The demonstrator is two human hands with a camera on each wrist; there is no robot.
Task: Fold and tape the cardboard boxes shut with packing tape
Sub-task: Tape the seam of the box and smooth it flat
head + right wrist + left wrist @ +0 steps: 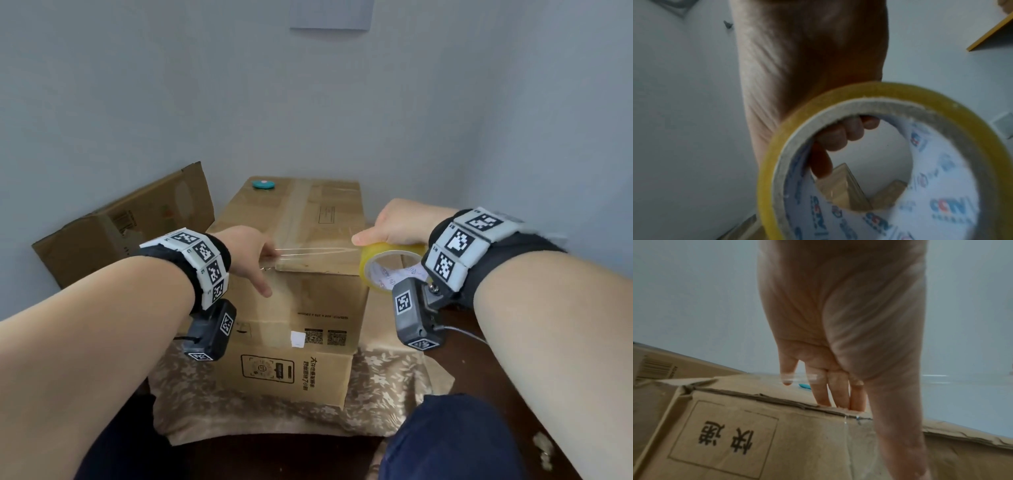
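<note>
Gripping the yellow packing tape roll (390, 265) through its core, the right hand (400, 222) stretches a clear strip (315, 255) across the closed cardboard box (291, 274), where the left hand's (251, 255) straight fingers press its end at the near edge.

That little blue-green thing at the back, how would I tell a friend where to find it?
Start at the big closed cardboard box in the middle. On its top, at the far left corner, lies a small flat teal disc, the only brightly coloured thing on the brown cardboard.
</note>
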